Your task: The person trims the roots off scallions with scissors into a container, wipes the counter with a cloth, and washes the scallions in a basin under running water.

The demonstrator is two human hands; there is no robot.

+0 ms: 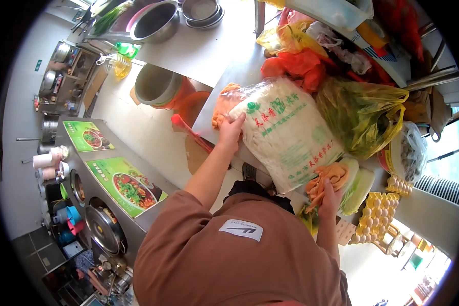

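Note:
A large clear plastic bag of white noodles, printed in green and red, lies tilted over the edge of the metal table. My left hand grips its left edge, thumb on top; the fingers underneath are hidden. Beside that hand an orange cloth lies crumpled at the table edge. My right hand is closed on a crumpled peach-orange cloth near the bag's lower right corner. Just right of it is a pale green cabbage.
A yellow plastic bag and red bags crowd the table behind. Egg trays stand at the right. A bucket is on the floor. The counter at left carries a lidded pot.

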